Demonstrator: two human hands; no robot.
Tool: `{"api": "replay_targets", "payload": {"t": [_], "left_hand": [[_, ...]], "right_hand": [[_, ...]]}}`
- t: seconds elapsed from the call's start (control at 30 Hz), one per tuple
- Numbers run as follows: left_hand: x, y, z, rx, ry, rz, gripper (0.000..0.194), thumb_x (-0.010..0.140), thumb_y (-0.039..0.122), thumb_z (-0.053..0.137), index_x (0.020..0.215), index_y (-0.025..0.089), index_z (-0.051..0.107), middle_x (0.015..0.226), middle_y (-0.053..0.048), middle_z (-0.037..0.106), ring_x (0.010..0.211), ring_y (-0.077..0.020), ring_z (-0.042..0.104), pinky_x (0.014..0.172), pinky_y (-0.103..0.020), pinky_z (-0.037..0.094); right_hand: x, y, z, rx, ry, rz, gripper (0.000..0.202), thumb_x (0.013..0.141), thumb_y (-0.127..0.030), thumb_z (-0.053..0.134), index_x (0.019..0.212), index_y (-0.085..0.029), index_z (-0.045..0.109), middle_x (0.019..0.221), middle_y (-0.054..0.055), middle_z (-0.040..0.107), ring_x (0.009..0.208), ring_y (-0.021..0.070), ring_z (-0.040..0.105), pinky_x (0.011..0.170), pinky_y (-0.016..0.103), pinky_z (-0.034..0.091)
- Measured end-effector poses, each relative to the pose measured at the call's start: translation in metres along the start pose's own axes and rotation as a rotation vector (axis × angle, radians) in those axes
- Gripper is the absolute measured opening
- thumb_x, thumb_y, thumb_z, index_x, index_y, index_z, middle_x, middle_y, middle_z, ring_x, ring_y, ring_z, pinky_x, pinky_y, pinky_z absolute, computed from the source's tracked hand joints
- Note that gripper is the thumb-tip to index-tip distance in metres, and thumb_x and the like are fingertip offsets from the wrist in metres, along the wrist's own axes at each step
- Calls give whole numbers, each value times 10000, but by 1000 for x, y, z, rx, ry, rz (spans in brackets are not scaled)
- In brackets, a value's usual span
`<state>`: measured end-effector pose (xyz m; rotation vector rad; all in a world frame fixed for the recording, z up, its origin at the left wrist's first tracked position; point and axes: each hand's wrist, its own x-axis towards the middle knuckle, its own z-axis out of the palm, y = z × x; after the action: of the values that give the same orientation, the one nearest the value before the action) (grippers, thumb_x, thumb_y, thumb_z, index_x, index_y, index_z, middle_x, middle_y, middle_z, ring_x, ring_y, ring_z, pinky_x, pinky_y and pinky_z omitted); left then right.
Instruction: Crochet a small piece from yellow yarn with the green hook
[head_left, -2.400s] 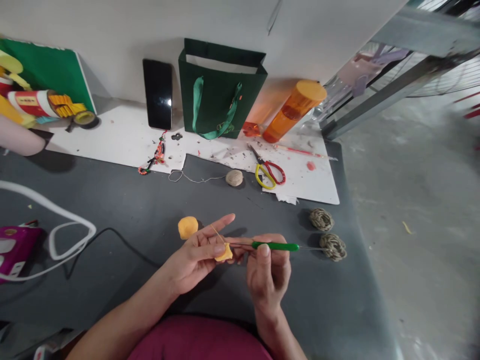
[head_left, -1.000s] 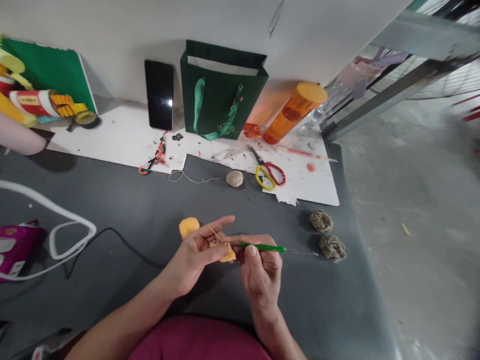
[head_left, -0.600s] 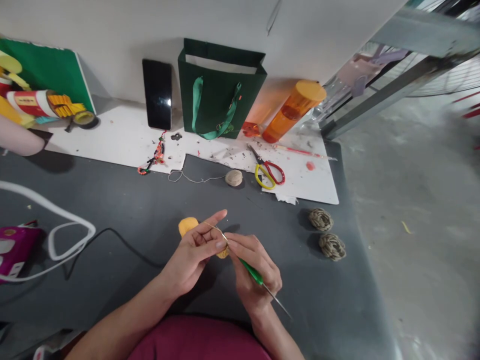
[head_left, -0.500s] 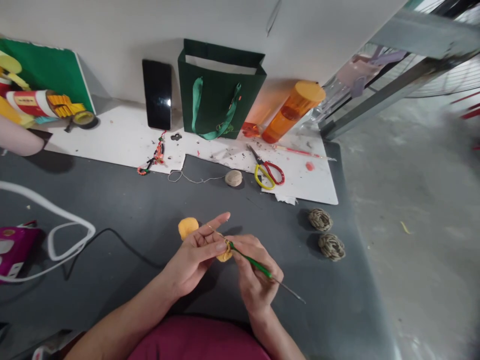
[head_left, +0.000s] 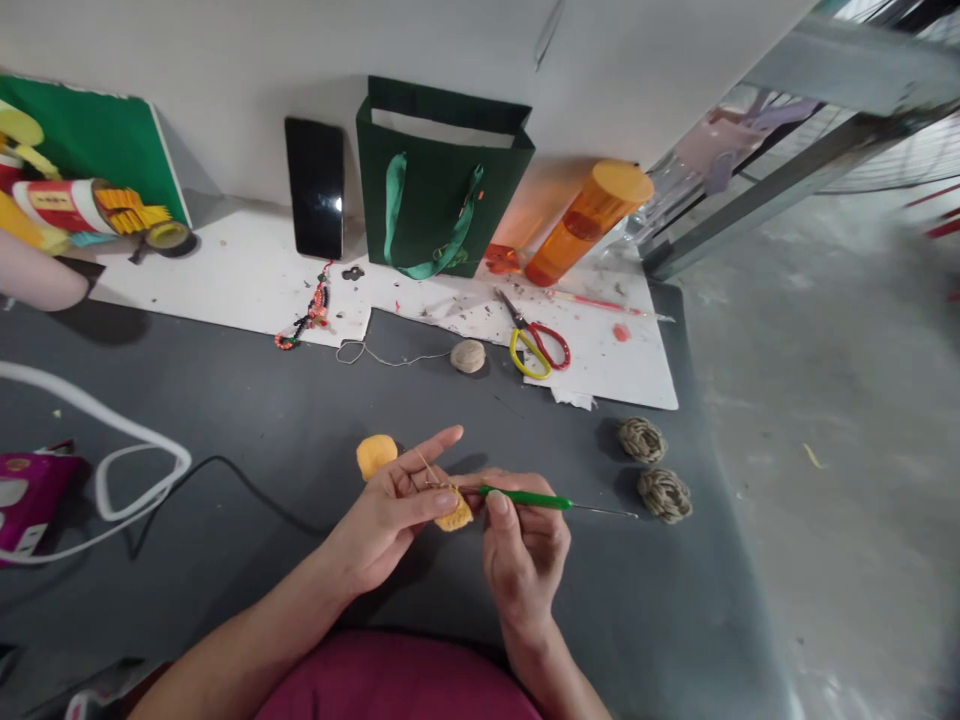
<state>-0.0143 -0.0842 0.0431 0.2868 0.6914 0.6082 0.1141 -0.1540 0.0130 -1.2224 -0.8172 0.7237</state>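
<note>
Between the thumb and fingers of my left hand (head_left: pixel 397 510) is a small yellow crochet piece (head_left: pixel 454 515). My left index finger is stretched out, with a strand of yellow yarn (head_left: pixel 424 460) running from it down to the piece. My right hand (head_left: pixel 529 535) is closed around a crochet hook (head_left: pixel 529 498) with a green handle and a metal shaft at each end. The hook's left end meets the top of the yellow piece; its tip is hidden by stitches and fingers. Just behind my left hand lies a yellow yarn ball (head_left: pixel 376 457) on the grey table.
Scissors (head_left: pixel 534 345) and a beige yarn ball (head_left: pixel 468 356) lie ahead of my hands. Two grey-green yarn balls (head_left: pixel 664 495) sit near the right table edge. A phone (head_left: pixel 316 190), green paper bag (head_left: pixel 442 180) and orange bottle (head_left: pixel 589 222) stand along the wall. A white cable (head_left: pixel 142 435) loops at left.
The crochet hook has swung from a slant to nearly level, and my right thumb now lies along its handle. More of the yellow piece shows. My left hand stays almost in place.
</note>
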Motion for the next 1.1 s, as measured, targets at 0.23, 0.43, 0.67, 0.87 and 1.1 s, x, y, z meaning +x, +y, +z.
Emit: {"api": "replay_targets", "payload": {"t": [0.23,0.43,0.67,0.87,1.1], "left_hand": [[0,1,0,-32,-37,-54,573,646,209,953,1192,271,791,645,76,506,703,-85,497,843,-283,421],[1,1,-1,-41,-27,-58,555,647,187,950,1176,257,798,645,72,524,671,-73,465,772,-257,399],[0,1,1,-54,-49,-70,538,665,168,928,1178,252,794,650,62,535,765,-110,542,874,-297,416],[0,0,0,-52,-52,-65,518,666,206,941,1163,255,803,721,32,642,798,-112,571,903,-291,422],[3,-3,-4,-67,-47,-91,491,691,236,922,1166,239,794,827,-18,740,1014,-172,645,962,-290,428]], "right_hand": [[2,-6,3,-5,-30,46,109,977,-293,656,960,-254,756,835,25,773,690,175,746,596,298,619],[7,-12,3,-33,-97,-2,108,964,-263,678,968,-281,784,851,34,801,800,207,769,669,332,636],[4,-2,-4,37,-96,143,129,970,-336,672,962,-252,769,890,50,776,782,194,752,639,310,630],[2,-1,-4,50,-74,209,124,967,-340,676,968,-248,760,906,41,777,741,175,745,633,293,619],[5,2,-2,22,-38,283,179,953,-392,691,948,-224,753,833,31,771,666,159,713,644,298,618]]}}
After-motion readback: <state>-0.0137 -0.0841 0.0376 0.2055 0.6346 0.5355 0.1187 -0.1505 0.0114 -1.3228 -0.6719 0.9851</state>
